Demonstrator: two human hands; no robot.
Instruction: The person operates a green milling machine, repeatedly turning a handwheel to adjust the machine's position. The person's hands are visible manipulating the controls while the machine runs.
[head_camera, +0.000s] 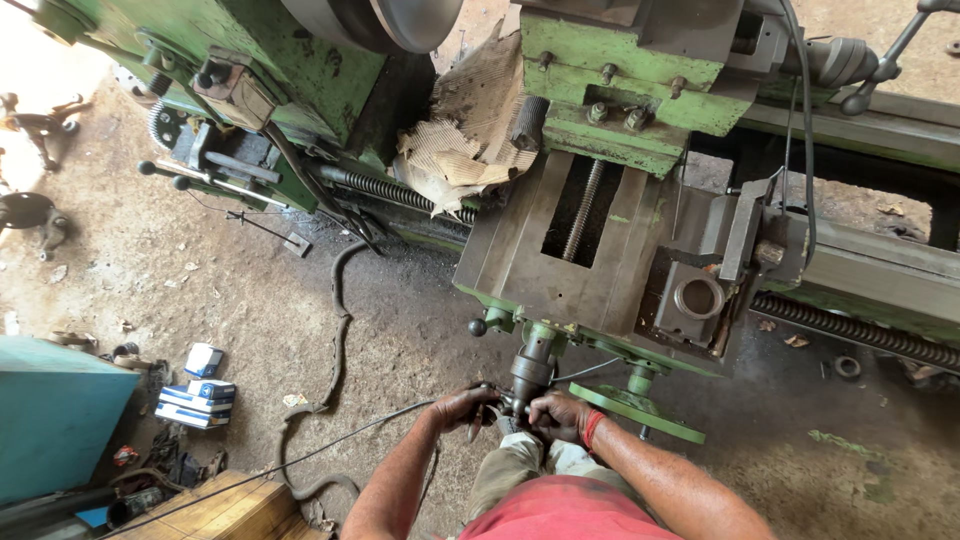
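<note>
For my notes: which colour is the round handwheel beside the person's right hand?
Green, the handwheel matches the lathe's paint; the head view shows it.

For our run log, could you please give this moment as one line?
left hand: on lathe shaft | right hand: gripping shaft end | green handwheel: beside right hand | cable: on floor

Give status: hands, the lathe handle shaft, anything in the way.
Left hand and right hand both gripping the handle shaft. Green handwheel close beside the right hand. Thin cable runs under the left forearm.
</note>
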